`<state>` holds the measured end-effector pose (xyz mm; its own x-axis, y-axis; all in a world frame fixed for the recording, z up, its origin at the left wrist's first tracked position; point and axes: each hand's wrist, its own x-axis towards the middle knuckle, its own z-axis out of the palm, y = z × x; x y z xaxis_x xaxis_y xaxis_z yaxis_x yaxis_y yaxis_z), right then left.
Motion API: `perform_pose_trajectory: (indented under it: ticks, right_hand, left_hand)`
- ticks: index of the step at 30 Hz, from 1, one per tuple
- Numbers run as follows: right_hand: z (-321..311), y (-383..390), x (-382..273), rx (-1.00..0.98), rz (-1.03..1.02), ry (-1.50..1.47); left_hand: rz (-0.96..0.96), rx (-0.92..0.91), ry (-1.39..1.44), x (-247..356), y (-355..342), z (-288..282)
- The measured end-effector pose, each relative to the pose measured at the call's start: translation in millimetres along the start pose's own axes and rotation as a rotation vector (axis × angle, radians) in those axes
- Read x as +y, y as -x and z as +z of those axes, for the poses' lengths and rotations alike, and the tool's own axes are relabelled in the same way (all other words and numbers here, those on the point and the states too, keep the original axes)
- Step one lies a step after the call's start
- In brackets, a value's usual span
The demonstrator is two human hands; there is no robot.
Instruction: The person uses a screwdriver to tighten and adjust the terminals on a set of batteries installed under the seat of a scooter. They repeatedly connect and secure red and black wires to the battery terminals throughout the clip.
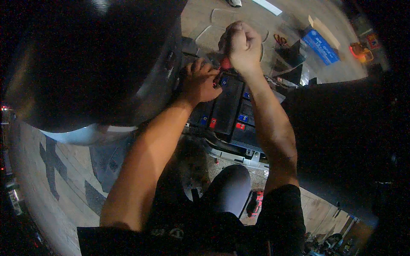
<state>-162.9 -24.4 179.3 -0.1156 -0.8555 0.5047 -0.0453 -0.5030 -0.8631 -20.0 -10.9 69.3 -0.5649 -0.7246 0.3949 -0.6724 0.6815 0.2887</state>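
My left hand [199, 84] rests over the upper left of a group of black batteries [226, 106], fingers bent and apart at a top terminal. My right hand [244, 49] is closed in a fist above the batteries' back edge, beside a red object [226, 63] partly hidden under it; what the fist grips is unclear. The batteries have red terminal blocks [240, 126] and blue ones [242, 117] and sit in an open frame [237, 155].
A large black body [94, 64] fills the upper left; a dark surface [337, 128] lies right. On the floor are a blue box [320, 47], scissors [280, 40], an orange object [358, 52] and a white strip [267, 6]. A shoe [234, 2] shows at the top.
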Motion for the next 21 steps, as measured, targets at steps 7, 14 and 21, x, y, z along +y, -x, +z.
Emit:
perform_pose_trajectory:
  ticks: [7, 14, 21]
  right_hand:
    - [-4.5, -11.1, -12.0, -0.242, 0.106, -0.071]
    - [2.0, -14.8, -15.0, -0.326, 0.078, -0.037]
    - [-8.9, -16.3, 0.8, -0.119, 0.151, -0.073]
  left_hand:
    - [-0.040, -0.055, -0.003, 1.1, -1.3, -2.1]
    - [-0.031, -0.084, -0.112, -4.2, -4.0, -1.2]
    - [0.004, -0.143, -0.088, -9.3, -9.0, -4.9]
